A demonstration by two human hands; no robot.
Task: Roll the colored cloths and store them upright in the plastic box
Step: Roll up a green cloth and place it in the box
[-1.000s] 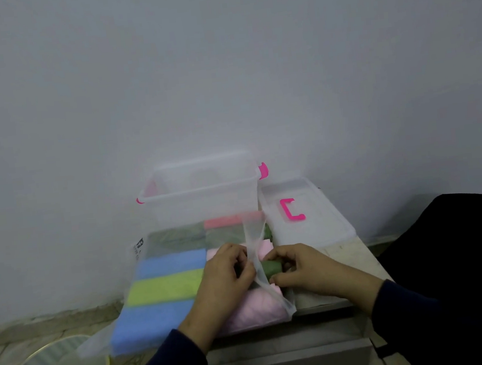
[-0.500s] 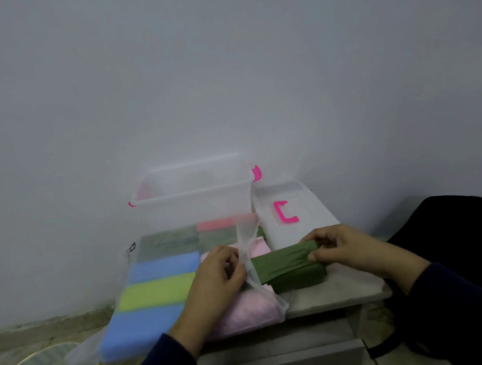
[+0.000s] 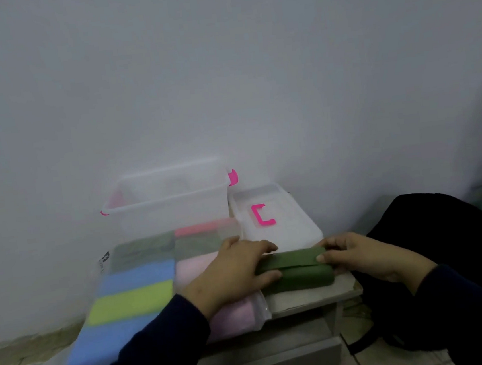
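A folded dark green cloth [image 3: 298,270] lies on the small table's right part, outside its bag. My left hand [image 3: 237,270] grips its left end, my right hand [image 3: 357,254] pinches its right end and top flap. A clear plastic bag [image 3: 143,284] on the left holds folded cloths: blue, lime, pink, dark green and coral. The clear plastic box [image 3: 170,201] with pink latches stands empty behind the bag, against the wall.
The box's clear lid [image 3: 286,228] with a pink handle lies right of the box. The table's front edge [image 3: 312,305] runs just below the green cloth. A black bag [image 3: 449,249] sits on the floor to the right, a glass-topped thing at bottom left.
The green cloth has come fully out of the plastic bag and now lies on the table. My left hand let go of the bag and took hold of the cloth's left end.
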